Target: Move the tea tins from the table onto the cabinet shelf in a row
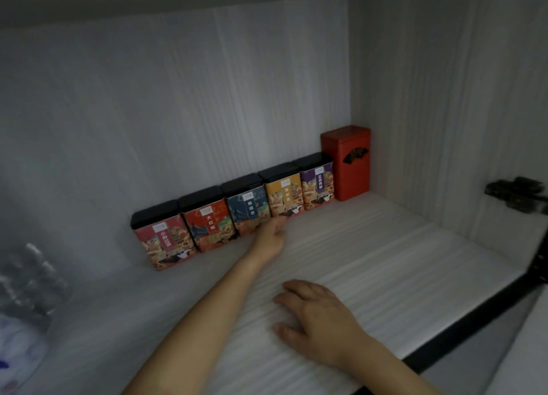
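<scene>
Tea tins in a row on the cabinet shelf (pixel 370 246), seen from my head.
Five black-lidded tins stand touching along the back wall: pink-red tin (pixel 164 242), red tin (pixel 209 224), blue tin (pixel 247 208), yellow tin (pixel 283 194), purple tin (pixel 317 184); a taller plain red tin (pixel 347 163) ends the row. All are lidded, contents unseen. My left hand (pixel 271 236) reaches the blue and yellow tins' bases, fingers loose, holding nothing; my right hand (pixel 317 314) lies flat, fingers spread.

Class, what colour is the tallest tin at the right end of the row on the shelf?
Plain red tin with a small dark fan-shaped emblem, seen in the head view.
</scene>
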The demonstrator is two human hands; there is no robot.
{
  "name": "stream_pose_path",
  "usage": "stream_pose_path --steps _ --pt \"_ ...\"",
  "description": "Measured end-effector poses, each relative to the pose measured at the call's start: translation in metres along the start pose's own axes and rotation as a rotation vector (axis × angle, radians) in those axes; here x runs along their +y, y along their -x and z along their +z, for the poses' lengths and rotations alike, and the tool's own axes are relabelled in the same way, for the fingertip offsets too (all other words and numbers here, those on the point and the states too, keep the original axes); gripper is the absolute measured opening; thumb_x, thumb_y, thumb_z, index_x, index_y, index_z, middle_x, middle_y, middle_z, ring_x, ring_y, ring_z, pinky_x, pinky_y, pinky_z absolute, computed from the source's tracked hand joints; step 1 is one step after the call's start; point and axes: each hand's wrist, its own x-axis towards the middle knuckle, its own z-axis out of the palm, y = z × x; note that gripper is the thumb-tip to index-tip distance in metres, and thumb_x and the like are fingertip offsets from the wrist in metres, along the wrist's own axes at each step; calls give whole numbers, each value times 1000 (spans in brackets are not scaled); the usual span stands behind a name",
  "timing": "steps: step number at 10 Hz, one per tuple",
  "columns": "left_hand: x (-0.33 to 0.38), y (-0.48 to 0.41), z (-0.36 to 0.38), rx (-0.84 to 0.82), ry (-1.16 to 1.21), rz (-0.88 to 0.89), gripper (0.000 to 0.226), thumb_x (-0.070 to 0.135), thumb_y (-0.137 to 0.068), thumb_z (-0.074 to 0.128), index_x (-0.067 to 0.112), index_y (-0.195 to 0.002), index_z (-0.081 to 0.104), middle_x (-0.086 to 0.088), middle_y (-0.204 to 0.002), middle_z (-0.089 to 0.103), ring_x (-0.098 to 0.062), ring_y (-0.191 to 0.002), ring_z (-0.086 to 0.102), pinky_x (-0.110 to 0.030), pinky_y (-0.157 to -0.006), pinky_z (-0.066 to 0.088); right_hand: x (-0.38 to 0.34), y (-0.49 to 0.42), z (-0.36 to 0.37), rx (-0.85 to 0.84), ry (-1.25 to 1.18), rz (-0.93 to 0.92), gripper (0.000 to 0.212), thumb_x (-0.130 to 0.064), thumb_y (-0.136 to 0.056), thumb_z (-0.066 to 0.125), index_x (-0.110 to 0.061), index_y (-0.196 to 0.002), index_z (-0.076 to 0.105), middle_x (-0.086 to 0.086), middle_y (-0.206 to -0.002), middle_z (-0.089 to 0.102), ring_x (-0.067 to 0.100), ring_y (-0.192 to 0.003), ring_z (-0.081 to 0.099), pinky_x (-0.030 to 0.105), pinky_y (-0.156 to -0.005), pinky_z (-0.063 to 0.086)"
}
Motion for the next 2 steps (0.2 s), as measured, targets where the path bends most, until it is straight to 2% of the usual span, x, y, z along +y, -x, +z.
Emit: stream_pose_path --steps 1,2 --pt "-5 52 -6 -24 -75 -55 50 11 -90 50 7 -138 37 -12 -145 43 -21 -132 42 -23 -106 29 1 1 -1 -9 -69 -16 55 -53 -84 46 -28 -133 42 1 -146 38 18 -134 33 29 -112 21" --pt "-6 117 -15 26 -265 -90 57 20 -86 55 8 -138 36 -12 -146 42 -21 -133 41 -23 -109 29 1 4 -15 32 -228 -3 42 -34 -84 58 -17 -123 55 7 -127 56 23 -117 51 25 -100 37"
